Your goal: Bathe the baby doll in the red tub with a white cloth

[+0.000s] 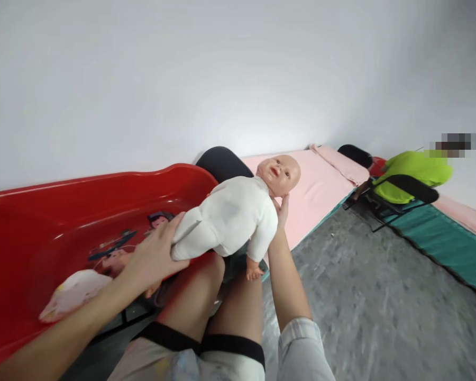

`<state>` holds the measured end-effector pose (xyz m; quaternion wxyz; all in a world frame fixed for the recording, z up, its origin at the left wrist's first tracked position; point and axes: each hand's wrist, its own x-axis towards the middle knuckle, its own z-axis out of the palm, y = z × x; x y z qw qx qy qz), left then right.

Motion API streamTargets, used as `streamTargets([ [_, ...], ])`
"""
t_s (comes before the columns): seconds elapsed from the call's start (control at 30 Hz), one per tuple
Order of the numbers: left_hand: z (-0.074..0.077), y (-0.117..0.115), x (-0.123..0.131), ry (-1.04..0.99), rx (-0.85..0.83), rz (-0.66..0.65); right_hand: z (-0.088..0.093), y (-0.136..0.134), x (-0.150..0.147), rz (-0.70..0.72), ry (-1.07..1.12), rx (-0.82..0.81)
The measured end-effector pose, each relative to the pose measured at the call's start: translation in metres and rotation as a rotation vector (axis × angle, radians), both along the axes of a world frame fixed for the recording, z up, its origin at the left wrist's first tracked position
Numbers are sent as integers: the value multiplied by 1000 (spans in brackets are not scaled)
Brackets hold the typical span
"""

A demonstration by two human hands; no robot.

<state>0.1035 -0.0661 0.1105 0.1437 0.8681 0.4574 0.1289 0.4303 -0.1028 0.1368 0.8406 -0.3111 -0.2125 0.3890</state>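
A baby doll (232, 217) in a white suit lies on its back above my knees, head toward the upper right. My left hand (156, 254) is closed around the doll's legs at its lower end. My right hand (282, 207) reaches up from below and supports the back of the doll's head and neck; only a few fingers show, pressed against it. One bare doll hand (254, 272) dangles down over my right knee.
A red plastic baby tub (43, 233) with a cartoon picture and a white cloth (73, 293) inside stands at my left. A pink mat (321, 185) lies along the wall. At right, a person in a green top sits by a black chair (400, 198) on a teal mat (444, 243).
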Motion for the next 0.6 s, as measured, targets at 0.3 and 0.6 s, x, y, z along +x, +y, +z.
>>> streamTargets([
  [0.3,-32,-50,130,-261,-32,-245,-16,-50,128,-52,-160,-124],
  [0.6,-45,-53,230,-181,27,-276,-52,-55,218,-158,-61,-57],
])
